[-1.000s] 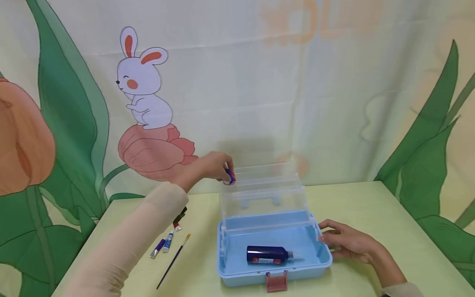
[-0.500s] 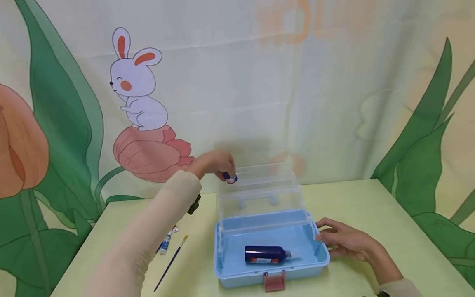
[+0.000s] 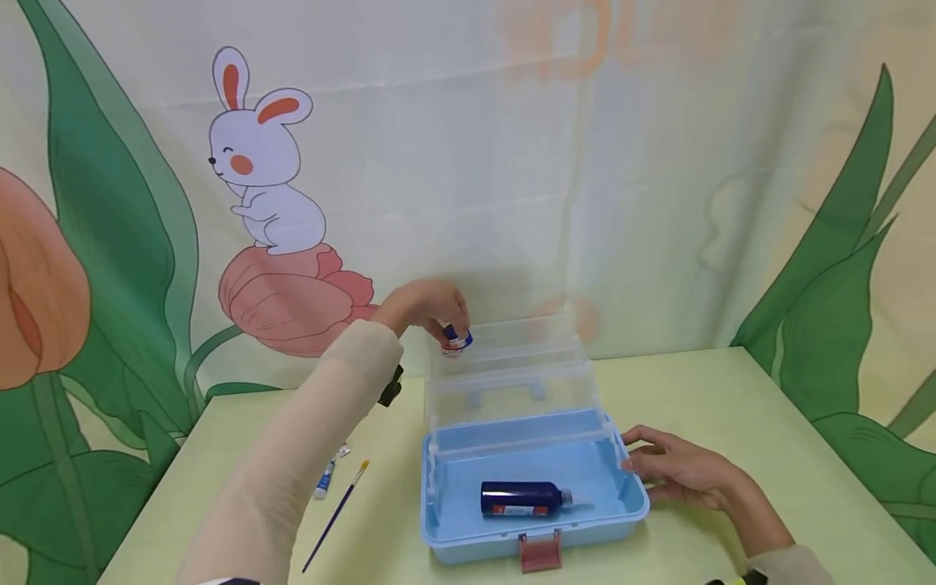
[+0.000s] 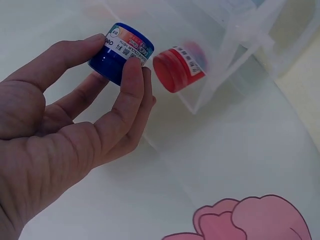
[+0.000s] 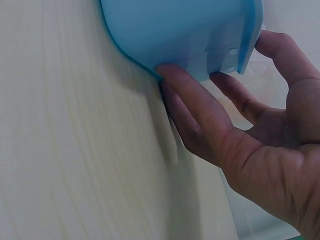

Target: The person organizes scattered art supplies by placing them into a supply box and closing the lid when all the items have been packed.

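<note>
A small blue-lidded paint jar (image 4: 120, 52) is pinched between the thumb and fingers of my left hand (image 3: 435, 305), above the rear left edge of the clear lid (image 3: 512, 406). Close by in the left wrist view is a red-lidded paint jar (image 4: 177, 67) at the clear plastic; whether it sits inside a compartment is hard to tell. My right hand (image 3: 683, 467) grips the right end of the light blue box (image 5: 185, 35), fingers spread over its wall and rim. Inside that box lies a dark blue bottle (image 3: 519, 499) with a clear nozzle.
Left of the box, a paintbrush (image 3: 336, 513) and a blue-white paint tube (image 3: 325, 479) lie on the table (image 3: 680, 390). My left sleeve (image 3: 292, 455) covers part of that side. A pink latch (image 3: 539, 552) hangs at the box front. A printed curtain (image 3: 643, 203) stands behind.
My left hand has shifted slightly right and up at the lid and turned the jar, so its blue lid shows more. The right hand stays on the box. The head view has drifted slightly.
</note>
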`<state>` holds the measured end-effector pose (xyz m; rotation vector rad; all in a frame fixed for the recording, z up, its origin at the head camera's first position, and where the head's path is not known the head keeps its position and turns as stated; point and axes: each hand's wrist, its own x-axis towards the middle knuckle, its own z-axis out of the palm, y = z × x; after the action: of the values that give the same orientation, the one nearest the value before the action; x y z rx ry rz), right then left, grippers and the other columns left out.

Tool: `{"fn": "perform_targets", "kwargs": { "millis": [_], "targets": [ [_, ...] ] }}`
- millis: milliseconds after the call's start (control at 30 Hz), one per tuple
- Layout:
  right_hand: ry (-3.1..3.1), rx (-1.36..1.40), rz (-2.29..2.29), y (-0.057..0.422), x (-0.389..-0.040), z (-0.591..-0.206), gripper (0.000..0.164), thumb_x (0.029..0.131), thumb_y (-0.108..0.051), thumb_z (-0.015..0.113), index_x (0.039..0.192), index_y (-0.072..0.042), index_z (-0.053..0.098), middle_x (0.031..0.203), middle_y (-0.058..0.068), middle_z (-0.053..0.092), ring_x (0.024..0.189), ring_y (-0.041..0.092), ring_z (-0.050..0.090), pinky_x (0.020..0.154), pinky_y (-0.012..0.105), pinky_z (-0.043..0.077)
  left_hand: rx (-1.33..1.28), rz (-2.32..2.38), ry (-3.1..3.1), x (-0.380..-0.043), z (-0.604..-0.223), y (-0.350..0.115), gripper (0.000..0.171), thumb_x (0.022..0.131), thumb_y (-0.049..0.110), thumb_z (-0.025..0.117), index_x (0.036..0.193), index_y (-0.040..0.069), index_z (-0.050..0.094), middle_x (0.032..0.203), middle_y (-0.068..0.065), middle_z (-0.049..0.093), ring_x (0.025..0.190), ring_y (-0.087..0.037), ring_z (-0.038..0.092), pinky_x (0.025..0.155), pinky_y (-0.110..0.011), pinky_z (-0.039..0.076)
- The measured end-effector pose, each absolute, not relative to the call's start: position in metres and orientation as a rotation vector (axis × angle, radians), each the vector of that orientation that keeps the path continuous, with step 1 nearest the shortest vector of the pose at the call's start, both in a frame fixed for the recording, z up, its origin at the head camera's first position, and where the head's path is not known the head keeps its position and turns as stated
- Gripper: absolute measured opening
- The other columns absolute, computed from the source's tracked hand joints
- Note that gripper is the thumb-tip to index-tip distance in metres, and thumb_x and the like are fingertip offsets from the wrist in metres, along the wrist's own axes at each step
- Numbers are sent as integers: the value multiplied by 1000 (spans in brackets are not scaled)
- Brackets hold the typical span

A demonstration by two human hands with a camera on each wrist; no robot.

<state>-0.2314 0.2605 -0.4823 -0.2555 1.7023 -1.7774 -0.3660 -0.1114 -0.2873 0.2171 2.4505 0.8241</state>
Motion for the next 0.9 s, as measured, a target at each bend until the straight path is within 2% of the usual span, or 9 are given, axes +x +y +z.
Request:
{"fn": "perform_targets", "kwargs": {
  "millis": [267,433,700,900],
  "targets": [
    [1692,-233,-1791,260,-230,-484,38,99,-13,66,131,-7,47,124,18,51,106,27,65,89,44,58,255,788,2477,-361,-275,-97,8,95,1,67,101,-2,63,102,-13,63,93,-28,61,98,-43,54],
    [1686,-252,-1797,260,-228,-485,36,100,-12,65,131,-7,48,120,17,57,106,27,65,90,44,58,250,794,2481,-361,-270,-91,8,95,0,67,102,-3,63,106,-17,64,97,-31,63,99,-45,54],
    [1700,-248,-1790,258,-226,-482,36,100,-13,65,130,-6,47,119,17,57,106,27,65,89,44,58,231,799,2485,-363,-268,-86,16,95,-1,66,110,-5,63,110,-18,66,97,-28,65,98,-41,55],
    [1705,-247,-1790,258,-225,-482,35,100,-13,64,129,-6,47,120,17,57,107,28,65,89,44,58,267,799,2507,-364,-267,-80,15,94,-2,67,108,-5,65,105,-16,68,93,-26,64,95,-40,56]
  ]
}}
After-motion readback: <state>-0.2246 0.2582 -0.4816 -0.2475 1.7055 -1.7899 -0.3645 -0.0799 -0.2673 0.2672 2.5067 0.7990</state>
